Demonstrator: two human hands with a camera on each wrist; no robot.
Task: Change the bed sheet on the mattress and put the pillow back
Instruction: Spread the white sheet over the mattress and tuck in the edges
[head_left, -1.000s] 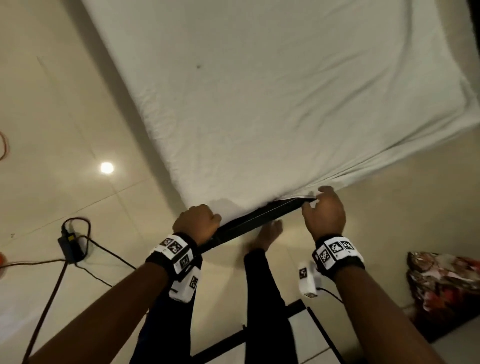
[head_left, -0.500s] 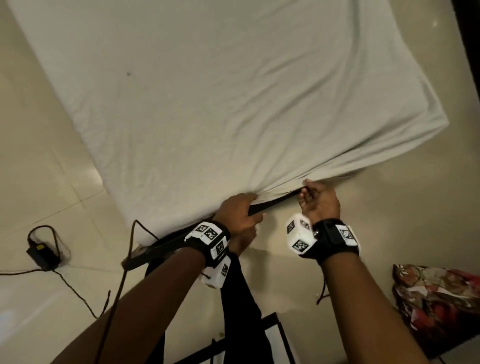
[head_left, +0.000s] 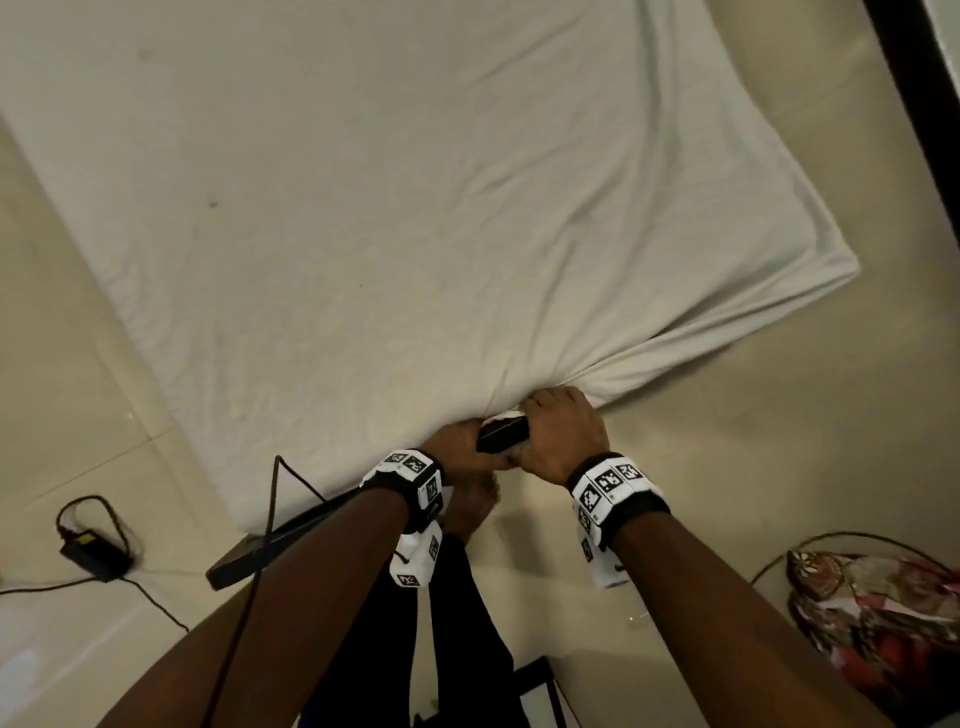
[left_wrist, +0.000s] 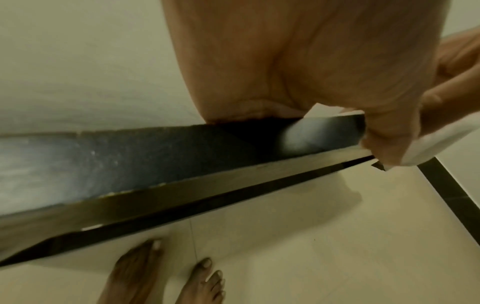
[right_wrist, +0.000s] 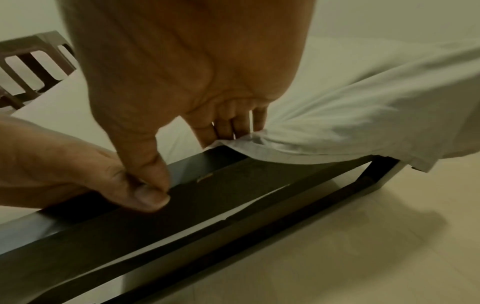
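Note:
A white bed sheet (head_left: 415, 218) covers the mattress, and its wrinkles run toward my hands at the near edge. My right hand (head_left: 563, 431) has its fingers (right_wrist: 233, 127) hooked into the bunched sheet edge (right_wrist: 298, 144) above the black bed frame rail (right_wrist: 233, 185), with the thumb down on the rail. My left hand (head_left: 457, 449) is right beside it, its fingers curled at the sheet edge (left_wrist: 441, 142) against the rail (left_wrist: 182, 156). A short stretch of rail (head_left: 503, 435) shows between the hands. The left fingertips are hidden. No pillow is in view.
A black power adapter (head_left: 93, 551) with its cable lies on the tiled floor at the left. A patterned cloth bundle (head_left: 872, 623) sits at the lower right. A brown chair (right_wrist: 33, 61) stands beyond the bed. My bare feet (left_wrist: 135, 273) are under the rail.
My left hand slid right along the near edge from the corner until it met my right hand. The right hand stayed at the edge, and the sheet now bunches toward it.

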